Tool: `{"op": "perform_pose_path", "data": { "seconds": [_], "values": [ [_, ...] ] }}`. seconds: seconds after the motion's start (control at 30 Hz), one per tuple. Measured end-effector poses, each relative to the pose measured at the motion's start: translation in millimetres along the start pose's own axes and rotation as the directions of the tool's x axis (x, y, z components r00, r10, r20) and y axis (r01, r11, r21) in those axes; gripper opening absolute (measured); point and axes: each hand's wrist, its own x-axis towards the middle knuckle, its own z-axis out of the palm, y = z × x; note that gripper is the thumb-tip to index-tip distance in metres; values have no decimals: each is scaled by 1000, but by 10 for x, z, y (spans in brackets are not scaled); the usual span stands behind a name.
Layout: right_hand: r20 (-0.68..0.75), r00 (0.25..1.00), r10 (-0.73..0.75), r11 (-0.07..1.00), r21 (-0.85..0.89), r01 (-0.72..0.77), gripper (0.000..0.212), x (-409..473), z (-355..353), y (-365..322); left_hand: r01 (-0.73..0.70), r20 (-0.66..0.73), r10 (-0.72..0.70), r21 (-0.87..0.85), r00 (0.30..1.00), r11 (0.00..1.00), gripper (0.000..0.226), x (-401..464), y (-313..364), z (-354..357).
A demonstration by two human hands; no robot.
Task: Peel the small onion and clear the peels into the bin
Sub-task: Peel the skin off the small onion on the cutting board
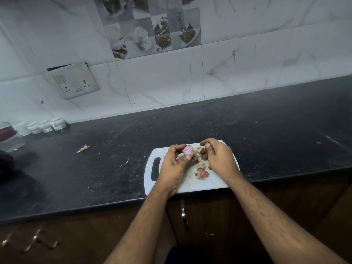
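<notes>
There is one view only, from a camera worn on the person's head, so nothing is shared with a second view. It looks forward and steeply down over a dark stone countertop toward the tiled wall behind it, standing close at the counter's front edge. Both forearms reach up into the picture from the bottom edge and meet over a white cutting board just below the middle, near the lens. The wide angle bends the counter's edge and tilts the whole scene, so the wall line climbs toward the right. Brown cabinet doors below the counter fill the lower corners, and a switch plate sits on the wall at upper left.
</notes>
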Motion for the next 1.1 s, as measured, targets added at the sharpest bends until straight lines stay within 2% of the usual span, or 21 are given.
{"op": "perform_pose_path", "data": {
  "seconds": [0.13, 0.2, 0.4, 0.7, 1.0, 1.1],
  "values": [
    [97, 971, -217, 976, -4, 219, 18, -40, 9, -58, -22, -12, 22, 36, 1000, 999, 28, 18, -17, -13],
    [97, 963, -251, 967, -23, 254, 14, -51, 7, -64, -30, 6, 30, 47, 1000, 998, 27, 9, -4, -6],
    [28, 979, -204, 979, 14, 204, 5, -54, 13, -75, -21, 37, 20, 24, 999, 999, 28, -17, 41, -11],
    [28, 959, -283, 943, -172, 284, 8, -72, 8, -80, -29, 30, 27, 78, 999, 997, 24, 1, 32, -27],
    [92, 961, -261, 935, -225, 275, 12, -109, 15, -130, -22, 19, 21, 80, 1000, 997, 23, 10, 16, -20],
    [53, 969, -243, 946, -209, 248, 11, -76, 20, -109, -15, 21, 14, 50, 1000, 999, 23, 15, 13, -15]
  ]
}}
